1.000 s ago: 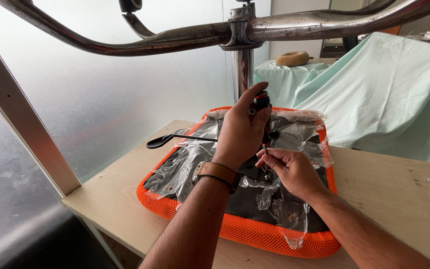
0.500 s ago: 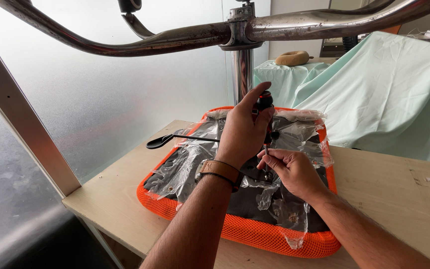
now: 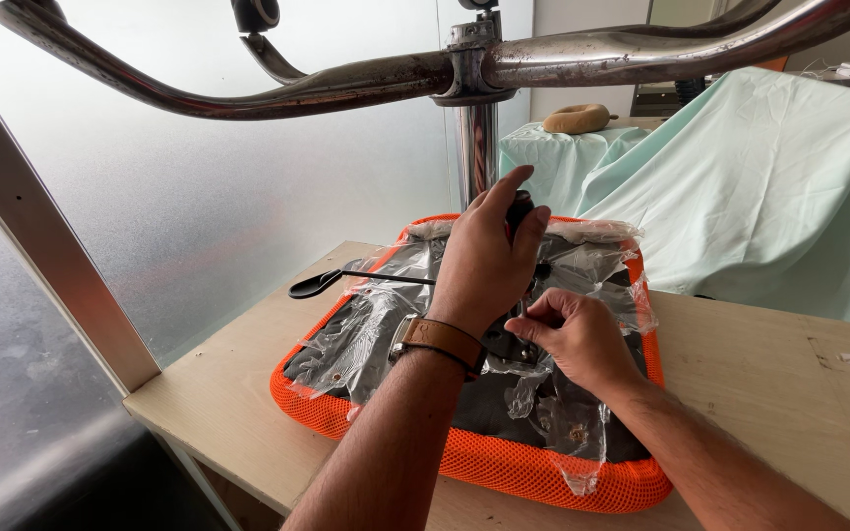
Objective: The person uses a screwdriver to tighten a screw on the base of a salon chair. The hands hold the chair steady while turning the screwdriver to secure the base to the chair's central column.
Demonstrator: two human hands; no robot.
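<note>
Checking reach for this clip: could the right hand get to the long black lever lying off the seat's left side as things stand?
Probably not directly. The black lever runs left, and the left hand and forearm lie between it and the right hand, which pinches at the seat's centre.

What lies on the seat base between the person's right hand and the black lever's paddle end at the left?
In the head view, crumpled clear plastic wrap, the lever's thin rod, and the left hand gripping a black handle.

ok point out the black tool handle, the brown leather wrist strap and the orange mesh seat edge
black tool handle (image 3: 520,208), head view, top end above the fingers
brown leather wrist strap (image 3: 442,337), head view, band's middle
orange mesh seat edge (image 3: 533,469), head view, near rim
</note>
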